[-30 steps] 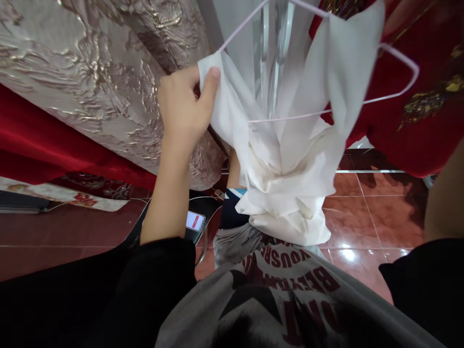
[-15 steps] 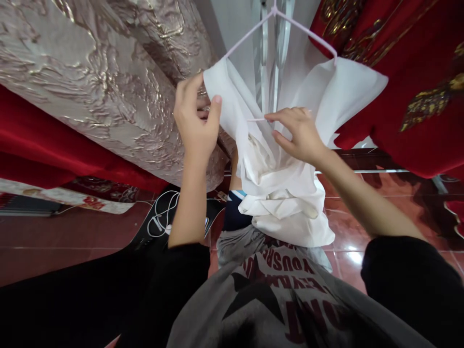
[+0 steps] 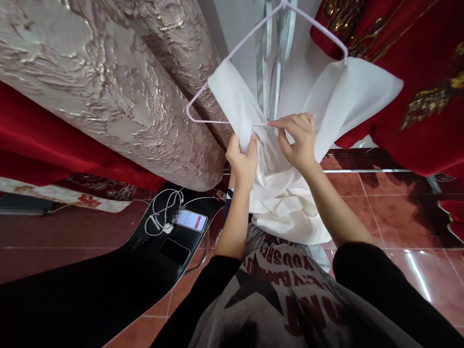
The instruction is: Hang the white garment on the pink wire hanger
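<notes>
A white garment point(image 3: 290, 188) hangs folded over a thin pale pink hanger point(image 3: 232, 53) in front of me. My left hand point(image 3: 242, 159) grips a fold of the white cloth just under the hanger's lower bar. My right hand point(image 3: 299, 140) pinches the cloth at the bar a little to the right. The hanger's left corner sticks out bare of cloth. The hanger's hook runs out of view at the top.
A beige embossed fabric point(image 3: 108, 87) hangs at the left over red cloth. Red and gold fabric point(image 3: 416, 96) hangs at the right. A black stand point(image 3: 159, 241) carries a phone point(image 3: 191, 221) and a white cable point(image 3: 163, 217). Below is a red tiled floor point(image 3: 391, 203).
My left hand has let go of the garment's upper left corner and dropped to the cloth under the bar. My right hand came in from out of view and took hold at the bar.
</notes>
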The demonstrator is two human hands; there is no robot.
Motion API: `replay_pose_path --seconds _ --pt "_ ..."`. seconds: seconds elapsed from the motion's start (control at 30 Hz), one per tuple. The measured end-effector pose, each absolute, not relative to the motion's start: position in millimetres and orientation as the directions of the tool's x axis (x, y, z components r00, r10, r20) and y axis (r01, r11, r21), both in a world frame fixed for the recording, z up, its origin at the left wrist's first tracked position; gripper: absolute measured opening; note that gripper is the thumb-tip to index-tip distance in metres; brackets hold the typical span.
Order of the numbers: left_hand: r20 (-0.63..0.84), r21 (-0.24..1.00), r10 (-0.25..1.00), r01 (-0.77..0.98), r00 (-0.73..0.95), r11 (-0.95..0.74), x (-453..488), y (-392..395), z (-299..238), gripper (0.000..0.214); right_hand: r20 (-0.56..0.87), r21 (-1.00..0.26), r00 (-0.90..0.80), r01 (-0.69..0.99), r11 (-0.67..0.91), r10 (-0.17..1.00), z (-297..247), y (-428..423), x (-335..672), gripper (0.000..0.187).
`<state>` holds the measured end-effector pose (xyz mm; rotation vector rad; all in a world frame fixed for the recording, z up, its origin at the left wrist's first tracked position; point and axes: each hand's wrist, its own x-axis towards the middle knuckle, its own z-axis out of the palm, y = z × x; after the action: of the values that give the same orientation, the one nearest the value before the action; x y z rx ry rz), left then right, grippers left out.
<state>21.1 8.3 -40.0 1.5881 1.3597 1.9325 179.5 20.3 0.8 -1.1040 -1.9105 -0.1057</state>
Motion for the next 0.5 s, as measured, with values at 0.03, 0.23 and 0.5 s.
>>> replay_pose_path --seconds 0.03,0.23,0.5 --pt "0.62 0.785 0.685 0.329 -0.382 -0.526 21 10 -37 0.019 0.731 -0.341 -0.194 0.726 0.597 0.654 1 20 180 0.034" --pt "0.629 0.776 0.663 0.274 -0.407 -0.568 13 18 -29 0.023 0.717 -0.366 -0.164 0.739 0.566 0.678 -1 21 174 0.038" --pt "0.519 0.84 0.743 0.094 -0.422 -0.534 14 17 -26 0.038 0.743 -0.351 -0.175 0.719 0.6 0.646 -3 24 175 0.032"
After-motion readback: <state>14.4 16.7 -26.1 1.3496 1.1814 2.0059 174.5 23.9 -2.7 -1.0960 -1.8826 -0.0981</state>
